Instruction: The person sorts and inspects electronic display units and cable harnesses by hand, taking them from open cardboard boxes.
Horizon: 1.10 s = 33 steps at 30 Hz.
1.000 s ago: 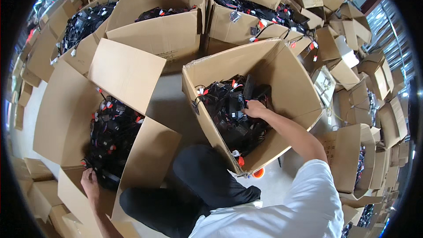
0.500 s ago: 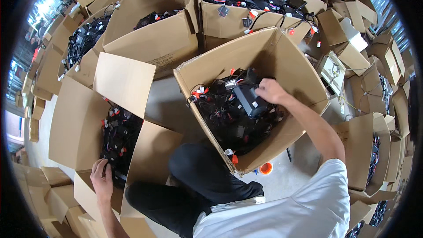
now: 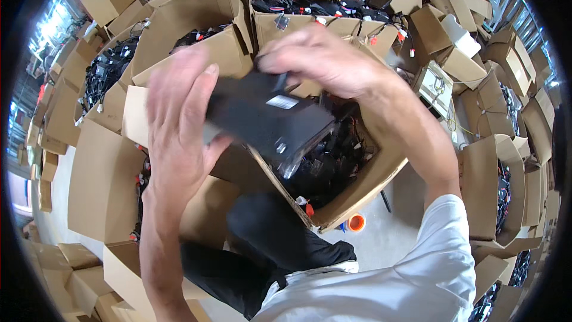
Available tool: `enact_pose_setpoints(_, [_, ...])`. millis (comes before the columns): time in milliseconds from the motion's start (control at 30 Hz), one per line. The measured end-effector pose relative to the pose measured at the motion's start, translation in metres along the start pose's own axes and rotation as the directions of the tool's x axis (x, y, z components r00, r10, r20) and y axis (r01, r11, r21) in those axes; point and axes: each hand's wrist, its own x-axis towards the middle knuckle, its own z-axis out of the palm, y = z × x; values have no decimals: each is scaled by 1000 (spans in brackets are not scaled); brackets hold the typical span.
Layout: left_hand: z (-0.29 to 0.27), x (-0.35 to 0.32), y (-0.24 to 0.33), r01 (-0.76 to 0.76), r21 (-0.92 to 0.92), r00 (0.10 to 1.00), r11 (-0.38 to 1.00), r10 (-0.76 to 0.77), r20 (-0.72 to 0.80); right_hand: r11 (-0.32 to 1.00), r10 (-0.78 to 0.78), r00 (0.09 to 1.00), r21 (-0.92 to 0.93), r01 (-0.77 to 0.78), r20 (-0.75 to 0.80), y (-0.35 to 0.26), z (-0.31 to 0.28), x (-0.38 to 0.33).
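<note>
A flat black rectangular unit [image 3: 256, 120] with a small white label is held up in front of me, slightly smeared by motion. My left hand [image 3: 179, 113] is around its left end, thumb below and fingers above. At its upper edge, my right hand [image 3: 325, 62] grips with bent fingers; a dark part there is partly hidden by them. Under the unit stands an open cardboard carton [image 3: 339, 214] filled with black units and cables [image 3: 325, 173] with red and white connectors. A second open carton [image 3: 98, 179], also holding black cabled pieces, is at my left, partly covered by my arm.
More cartons of black cabled parts [image 3: 113, 68] stand in an arc beyond and to the right. A white panel-like device [image 3: 434, 89] with yellowish wires lies at the right. On the floor near my knee are an orange roll [image 3: 356, 222] and a black stick-like object [image 3: 386, 201].
My right hand has lifted the black unit out of the middle carton. My left hand has come up from the left carton to the unit. The view has shifted slightly.
</note>
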Motion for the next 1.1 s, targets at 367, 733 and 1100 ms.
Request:
enact_pose_setpoints(367, [-162,-212,-167,841,-482,168,246,-965,-200,802,245,967,-546,-245,-74,245,-51,11])
enact_pose_setpoints(733, [-278,-347,-150,645,-763,-235,50,-937,-260,346,502,409,-256,-903,-763,466,-33,-14])
enact_pose_setpoints(1100, [-201,-330,-96,554,-818,-194,-158,-979,58,696,689,567,195,-691,-451,216,-172,-74])
